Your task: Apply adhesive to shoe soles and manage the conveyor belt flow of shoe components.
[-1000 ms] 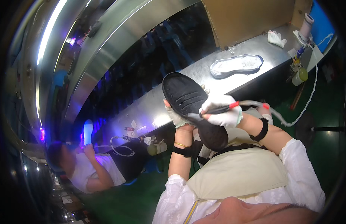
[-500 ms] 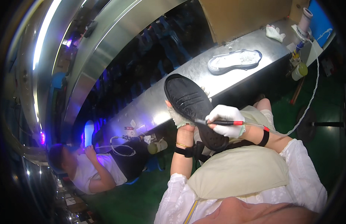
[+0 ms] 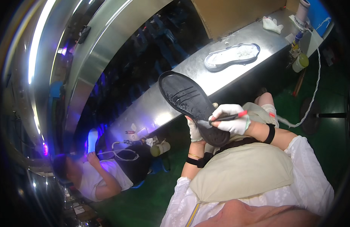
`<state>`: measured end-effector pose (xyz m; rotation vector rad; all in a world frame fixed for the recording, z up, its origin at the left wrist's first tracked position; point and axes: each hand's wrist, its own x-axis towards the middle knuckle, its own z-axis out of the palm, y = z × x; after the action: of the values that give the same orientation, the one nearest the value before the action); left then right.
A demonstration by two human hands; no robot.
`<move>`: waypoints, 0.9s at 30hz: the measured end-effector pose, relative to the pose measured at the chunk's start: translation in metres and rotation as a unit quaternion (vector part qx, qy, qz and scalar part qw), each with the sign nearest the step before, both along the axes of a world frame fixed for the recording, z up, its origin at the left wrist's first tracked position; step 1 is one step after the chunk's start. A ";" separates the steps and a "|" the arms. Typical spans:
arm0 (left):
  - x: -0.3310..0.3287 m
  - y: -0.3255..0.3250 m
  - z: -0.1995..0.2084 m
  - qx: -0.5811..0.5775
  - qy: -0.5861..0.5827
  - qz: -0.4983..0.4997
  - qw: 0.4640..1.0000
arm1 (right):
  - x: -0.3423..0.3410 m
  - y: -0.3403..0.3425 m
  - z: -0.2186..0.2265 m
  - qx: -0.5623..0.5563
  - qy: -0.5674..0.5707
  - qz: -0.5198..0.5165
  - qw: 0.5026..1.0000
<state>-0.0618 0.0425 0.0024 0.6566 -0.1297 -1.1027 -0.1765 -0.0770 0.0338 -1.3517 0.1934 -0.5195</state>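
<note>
A black shoe sole (image 3: 186, 96) is held tilted above my lap, its grooved inner face turned up. My left hand (image 3: 195, 130), in a white glove with bare fingertips, grips its near left edge from beneath; part of that hand is hidden under the sole. My gloved right hand (image 3: 237, 123) pinches a brush (image 3: 228, 117) with a black and red handle. The pale bristles rest on the sole between its middle and the heel end. Wet-looking streaks shine on the front half of the sole.
Another sole (image 3: 232, 56), whitish inside with a dark rim, lies on the metal bench (image 3: 182, 81). Beyond are a white glove (image 3: 272, 25), a green-lidded jar (image 3: 300, 62) and a pale hose (image 3: 315, 90). At left, a co-worker (image 3: 103, 172) holds a blue-lit sole (image 3: 93, 140).
My left hand has shifted along the sole's edge toward the heel end. The brush handle now slants upward to the right, where it lay nearly level before.
</note>
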 end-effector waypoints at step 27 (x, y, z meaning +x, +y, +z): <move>0.059 -0.043 -0.007 -0.254 0.010 0.057 0.965 | 0.000 -0.011 0.020 -0.150 -0.083 -0.014 0.985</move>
<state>-0.0031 -0.0007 -0.0049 0.1882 -0.3407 -0.9132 -0.1768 -0.0876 0.0536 -1.5911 -0.0038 -0.7030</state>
